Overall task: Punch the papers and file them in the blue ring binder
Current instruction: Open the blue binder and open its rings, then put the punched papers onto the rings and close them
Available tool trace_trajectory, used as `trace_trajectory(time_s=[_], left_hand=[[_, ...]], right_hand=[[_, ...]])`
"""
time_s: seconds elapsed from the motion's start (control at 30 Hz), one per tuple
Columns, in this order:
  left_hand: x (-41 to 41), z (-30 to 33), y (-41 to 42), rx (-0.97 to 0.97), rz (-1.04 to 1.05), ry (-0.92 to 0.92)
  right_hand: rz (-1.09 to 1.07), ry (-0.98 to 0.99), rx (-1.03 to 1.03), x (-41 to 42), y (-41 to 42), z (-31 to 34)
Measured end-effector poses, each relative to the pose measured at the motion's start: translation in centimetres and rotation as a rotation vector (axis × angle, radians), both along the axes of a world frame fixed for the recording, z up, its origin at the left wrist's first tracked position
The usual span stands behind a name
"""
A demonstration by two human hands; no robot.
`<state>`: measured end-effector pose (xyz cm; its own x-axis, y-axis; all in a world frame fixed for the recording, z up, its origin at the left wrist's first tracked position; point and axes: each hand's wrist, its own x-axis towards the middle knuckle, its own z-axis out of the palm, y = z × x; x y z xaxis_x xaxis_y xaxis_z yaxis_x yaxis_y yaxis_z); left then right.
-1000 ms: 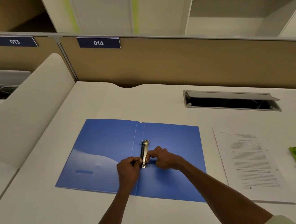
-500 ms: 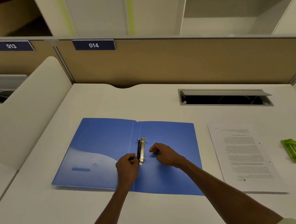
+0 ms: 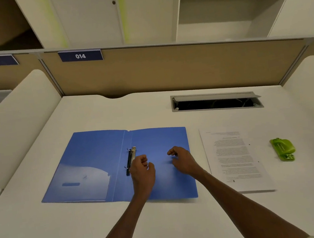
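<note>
Binder (image 3: 163, 175) lies open for loading; my left hand (image 3: 141, 168) by the ring clip (image 3: 132, 157) and right hand (image 3: 183, 160) hover, all fingers loosely curled, pinching nothing.

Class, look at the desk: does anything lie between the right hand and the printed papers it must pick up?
Nothing visible does. The right hand hovers empty over the blue binder, and the papers lie just beside it on bare desk.

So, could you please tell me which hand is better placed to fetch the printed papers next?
Probably the right hand: it hovers empty over the binder's right cover, nearest the papers. The left hand sits by the rings.
</note>
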<state>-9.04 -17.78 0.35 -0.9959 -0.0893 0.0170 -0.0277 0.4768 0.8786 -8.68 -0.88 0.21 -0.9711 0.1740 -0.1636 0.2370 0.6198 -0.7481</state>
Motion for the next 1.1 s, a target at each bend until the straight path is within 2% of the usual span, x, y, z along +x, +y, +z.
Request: trace_trajectory(time_s=[0.17, 0.37, 0.57, 0.73, 0.83, 1.1], left_hand=[[1.8, 0.4, 5.7, 0.012, -0.127, -0.040], [3.6, 0.6, 12.1, 0.012, -0.295, -0.152], [4.4, 0.2, 17.3, -0.046, -0.405, -0.320], [5.2, 0.6, 20.6, -0.090, -0.357, -0.496], [5.6, 0.6, 22.1, -0.094, -0.289, -0.592], [5.2, 0.6, 24.8, -0.100, -0.167, -0.699]], right_hand=[[-0.097, 0.036, 0.039, 2.2, 4.9, 0.5], [-0.353, -0.006, 0.130, 5.1, 11.9, 0.2], [-0.593, -0.182, 0.308, 8.3, 18.4, 0.3], [-0.630, -0.339, 0.451, 10.3, 21.4, -0.6], [-0.616, -0.380, 0.438, 10.7, 22.0, -1.4], [-0.584, -0.424, 0.428, 10.0, 22.0, -1.2]])
